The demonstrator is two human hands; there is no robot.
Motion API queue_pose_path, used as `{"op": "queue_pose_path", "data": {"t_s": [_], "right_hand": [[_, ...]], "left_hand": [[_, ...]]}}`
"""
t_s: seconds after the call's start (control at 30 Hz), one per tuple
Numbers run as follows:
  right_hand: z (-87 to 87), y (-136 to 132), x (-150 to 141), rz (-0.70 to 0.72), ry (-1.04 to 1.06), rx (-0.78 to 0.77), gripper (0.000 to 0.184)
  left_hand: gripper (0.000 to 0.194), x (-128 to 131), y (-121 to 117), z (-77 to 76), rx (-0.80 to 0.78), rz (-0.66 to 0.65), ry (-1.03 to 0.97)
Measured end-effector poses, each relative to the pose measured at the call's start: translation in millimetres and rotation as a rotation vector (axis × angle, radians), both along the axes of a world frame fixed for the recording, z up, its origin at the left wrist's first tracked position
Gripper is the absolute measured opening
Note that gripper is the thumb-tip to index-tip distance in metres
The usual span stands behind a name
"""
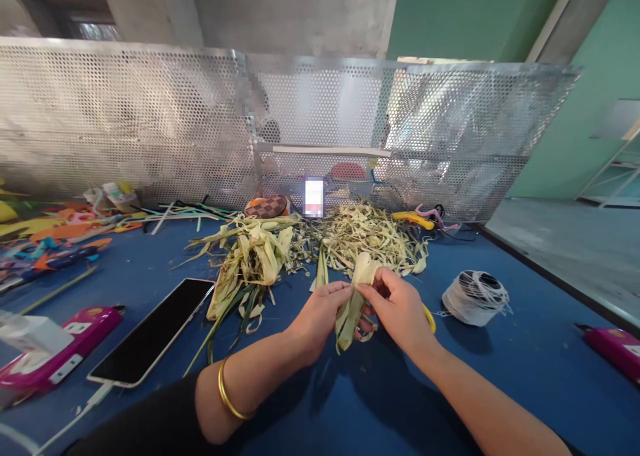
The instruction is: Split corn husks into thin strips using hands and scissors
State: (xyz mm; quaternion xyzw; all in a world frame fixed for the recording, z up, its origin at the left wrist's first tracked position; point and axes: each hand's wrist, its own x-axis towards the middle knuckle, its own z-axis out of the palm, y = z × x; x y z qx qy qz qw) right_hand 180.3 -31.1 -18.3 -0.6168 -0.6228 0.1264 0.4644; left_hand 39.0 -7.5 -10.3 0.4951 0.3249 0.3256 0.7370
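Both my hands hold a folded pale yellow-green leaf strip (354, 303) just above the blue table (350, 403). My left hand (320, 316), with a gold bangle on the wrist, pinches the strip from the left. From the right, my right hand (400, 309) grips its upper part with closed fingers. Something yellow (429, 317) shows from under my right hand. A bundle of dried leaves (250, 259) lies to the left of my hands. Behind them is a heap of shredded leaf strips (370, 236).
A spool of white string (473, 297) stands at the right. A black phone (153, 333) on a cable lies at the left, beside a pink device (60, 353). Another pink device (615, 349) lies far right. Coloured scraps (50, 233) lie far left. A perforated metal screen (150, 123) bounds the table's back.
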Motion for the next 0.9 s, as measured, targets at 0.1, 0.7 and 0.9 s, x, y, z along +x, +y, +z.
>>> {"op": "queue_pose_path", "data": {"t_s": [0.1, 0.7, 0.9], "right_hand": [[-0.5, 1.7, 1.0, 0.014, 0.015, -0.009, 0.023], [25.8, 6.7, 35.8, 0.13, 0.306, -0.177, 0.018], [23.9, 5.6, 34.3, 0.158, 0.065, -0.116, 0.017]], "left_hand": [[0.014, 0.4, -1.2, -0.7, 0.033, -0.008, 0.05], [0.042, -18.5, 26.6, 8.3, 0.238, -0.143, 0.273], [0.039, -30.5, 50.2, 12.5, 0.209, 0.16, 0.141]]}}
